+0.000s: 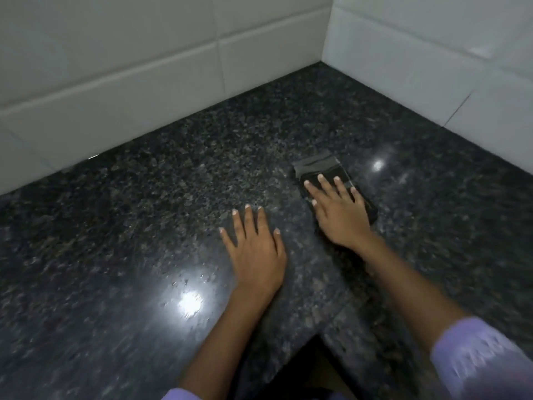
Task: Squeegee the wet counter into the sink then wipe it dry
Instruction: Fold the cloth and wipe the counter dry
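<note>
A dark speckled granite counter fills the corner between two white tiled walls. My right hand presses flat on a folded dark grey cloth near the middle of the counter, fingers spread over it. My left hand lies flat and open on the bare stone just left of the cloth, holding nothing. Small water droplets glint around a light reflection at the lower left. No squeegee and no sink are in view.
White tiled walls bound the counter at the back and on the right. The counter's inner corner edge drops to a dark gap near my body. Purple sleeves cover both forearms.
</note>
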